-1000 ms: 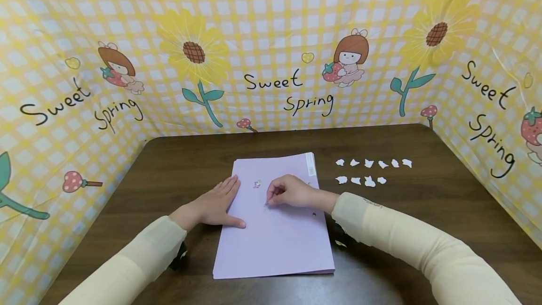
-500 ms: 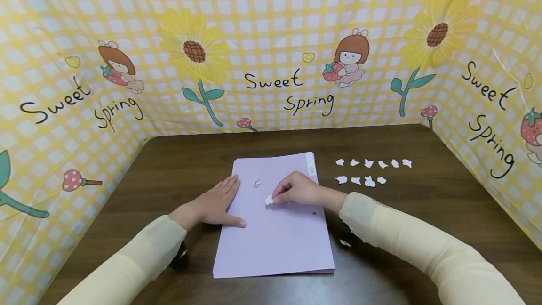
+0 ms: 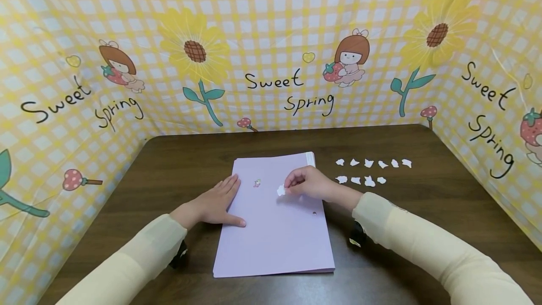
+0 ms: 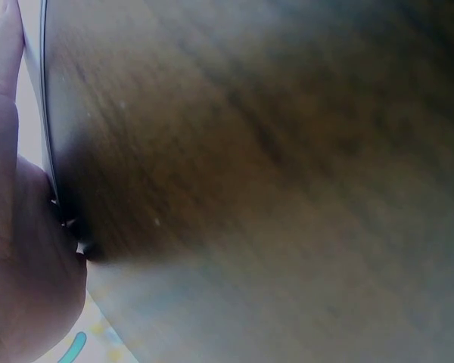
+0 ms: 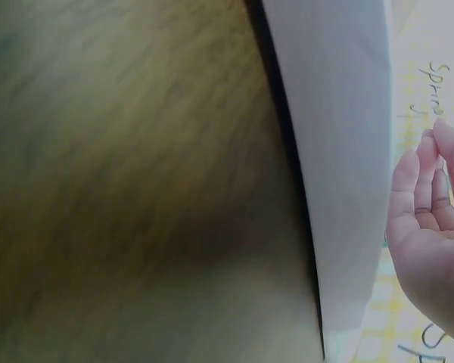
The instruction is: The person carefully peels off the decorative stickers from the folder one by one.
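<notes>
A purple folder (image 3: 271,244) lies on the table. My left hand (image 3: 213,205) rests flat on its left edge with the thumb spread over the cover; in the left wrist view part of this hand (image 4: 23,265) shows at the folder's edge. Over the right half of the cover, my right hand (image 3: 311,183) pinches a small, irregular white paper piece (image 3: 281,190) between thumb and fingertips. A tiny coloured figure (image 3: 257,183) is on the cover left of that piece. The right wrist view shows my right hand (image 5: 435,219) with curled fingers, the piece not discernible there.
Right of the folder, several small white paper pieces (image 3: 369,181) lie in two rows on the dark wooden table (image 3: 389,145). A checked cloth (image 3: 271,46) printed with flowers hangs around the table's back and sides. A snap button (image 3: 314,213) sits near the folder's right edge.
My right hand has moved up and to the right from mid-cover, carrying the white paper piece, which has come clearly into view. The left hand has stayed in place.
</notes>
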Demonstrator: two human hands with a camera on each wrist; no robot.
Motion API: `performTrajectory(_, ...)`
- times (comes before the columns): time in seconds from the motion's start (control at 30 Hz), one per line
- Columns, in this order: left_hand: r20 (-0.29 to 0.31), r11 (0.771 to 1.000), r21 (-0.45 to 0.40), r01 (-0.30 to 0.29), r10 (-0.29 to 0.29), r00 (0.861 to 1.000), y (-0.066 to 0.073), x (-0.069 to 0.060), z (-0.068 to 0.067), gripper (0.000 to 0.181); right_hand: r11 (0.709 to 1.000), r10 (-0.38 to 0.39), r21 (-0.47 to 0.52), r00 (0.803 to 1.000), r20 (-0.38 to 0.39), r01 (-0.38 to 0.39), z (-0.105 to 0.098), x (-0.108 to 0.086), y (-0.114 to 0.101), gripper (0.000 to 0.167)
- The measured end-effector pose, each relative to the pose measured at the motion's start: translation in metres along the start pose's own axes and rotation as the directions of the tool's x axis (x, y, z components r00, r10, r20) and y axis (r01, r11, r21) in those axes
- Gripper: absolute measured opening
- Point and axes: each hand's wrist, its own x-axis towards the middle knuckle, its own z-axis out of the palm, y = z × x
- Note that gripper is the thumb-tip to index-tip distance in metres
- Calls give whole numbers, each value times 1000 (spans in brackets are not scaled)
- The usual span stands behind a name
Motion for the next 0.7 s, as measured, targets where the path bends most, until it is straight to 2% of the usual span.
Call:
performTrajectory(0.2, 4, 1000, -6, 2, -2, 1000, 1, -1, -2, 125, 998, 6, 67, 999, -48, -3, -16, -8, 6, 15)
performTrajectory(0.5, 4, 1000, -7, -6, 6, 1000, 2, -1, -3, 125, 994, 49, 100, 992, -120, -37, -38, -24, 13, 29)
performTrajectory(0.7, -3, 1000, -8, -9, 9, 1000, 0, -1, -1, 125, 991, 65, 127, 985, -158, -45, -51, -35, 19, 33)
